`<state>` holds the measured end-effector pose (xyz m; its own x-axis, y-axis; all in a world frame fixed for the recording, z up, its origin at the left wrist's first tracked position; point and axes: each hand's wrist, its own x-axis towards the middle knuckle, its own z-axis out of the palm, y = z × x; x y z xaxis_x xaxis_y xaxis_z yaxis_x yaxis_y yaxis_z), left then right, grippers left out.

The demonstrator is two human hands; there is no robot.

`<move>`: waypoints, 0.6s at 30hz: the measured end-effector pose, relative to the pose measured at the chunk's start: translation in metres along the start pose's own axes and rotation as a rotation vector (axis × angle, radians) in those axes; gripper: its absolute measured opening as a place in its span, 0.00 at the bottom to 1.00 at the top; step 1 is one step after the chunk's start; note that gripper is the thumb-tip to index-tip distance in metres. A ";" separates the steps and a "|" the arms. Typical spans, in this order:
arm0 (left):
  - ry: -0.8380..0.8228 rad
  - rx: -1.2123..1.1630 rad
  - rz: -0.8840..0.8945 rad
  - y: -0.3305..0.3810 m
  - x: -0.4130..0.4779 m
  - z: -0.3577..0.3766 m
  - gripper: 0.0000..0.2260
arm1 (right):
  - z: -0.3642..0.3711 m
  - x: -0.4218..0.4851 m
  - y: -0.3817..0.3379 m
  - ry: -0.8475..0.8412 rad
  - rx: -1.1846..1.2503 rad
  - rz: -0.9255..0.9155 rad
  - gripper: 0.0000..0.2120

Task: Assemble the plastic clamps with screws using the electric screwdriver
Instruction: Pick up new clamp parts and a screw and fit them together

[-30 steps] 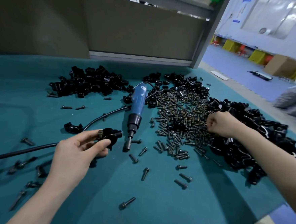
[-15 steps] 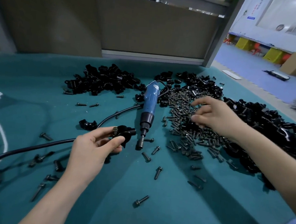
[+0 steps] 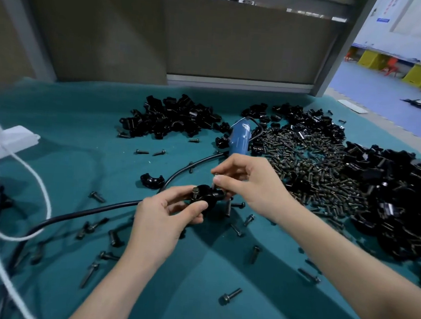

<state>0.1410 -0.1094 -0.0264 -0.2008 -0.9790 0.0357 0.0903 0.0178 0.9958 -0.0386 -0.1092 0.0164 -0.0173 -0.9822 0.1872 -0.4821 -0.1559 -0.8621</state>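
One clamp (image 3: pixel 203 196) sits in left hand (image 3: pixel 160 222); right hand (image 3: pixel 251 187) pinches screw (image 3: pixel 213 182).

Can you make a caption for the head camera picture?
Left hand holds a black clamp while right hand pinches a screw over it, blue screwdriver lying behind.

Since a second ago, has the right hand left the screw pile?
Yes. The right hand left the screw pile and came left, over the electric screwdriver, to the clamp in the left hand, pinching a screw.
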 end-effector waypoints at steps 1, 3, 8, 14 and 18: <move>-0.004 -0.006 0.002 0.000 0.000 0.000 0.11 | -0.001 -0.001 0.000 0.002 -0.042 -0.030 0.05; -0.005 -0.007 0.010 0.000 0.000 0.001 0.12 | 0.000 -0.004 -0.003 -0.009 -0.160 -0.124 0.05; -0.005 0.024 0.012 0.000 0.001 0.001 0.12 | -0.009 -0.005 -0.013 -0.092 -0.296 -0.180 0.04; -0.028 0.017 0.023 0.002 -0.001 0.003 0.14 | -0.013 -0.002 -0.015 -0.211 -0.125 0.037 0.01; -0.008 0.023 0.010 0.003 -0.001 0.000 0.12 | -0.028 0.011 -0.011 -0.063 0.000 0.115 0.08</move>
<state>0.1419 -0.1084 -0.0232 -0.2078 -0.9771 0.0465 0.0699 0.0326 0.9970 -0.0581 -0.1150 0.0409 -0.0176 -0.9982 0.0577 -0.4802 -0.0422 -0.8761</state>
